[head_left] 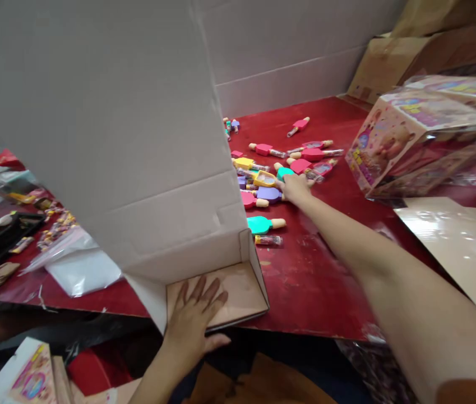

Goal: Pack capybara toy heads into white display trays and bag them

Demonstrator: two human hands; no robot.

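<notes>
My left hand [195, 314] lies flat with fingers spread on the inner flap of a large white cardboard box [137, 140] that stands tilted on the red table [317, 280] at its near edge. My right hand [294, 188] reaches far across the table into a scatter of several small popsicle-shaped toys [263, 193] in pink, purple, yellow and teal. Its fingers rest among the toys next to a purple one [269, 194] and a teal one [285, 172]; the grip is hidden by the back of the hand. Another teal toy [263, 224] lies nearer, beside a small wrapped tube [268, 240].
A pink printed display carton in clear wrap [393, 146] sits at the right, with a flat cardboard sheet [460, 247] below it. Brown cartons [423, 50] lean against the back wall. Plastic bags [78, 269] and small items lie left of the box. Another printed carton [31, 376] is below the table edge.
</notes>
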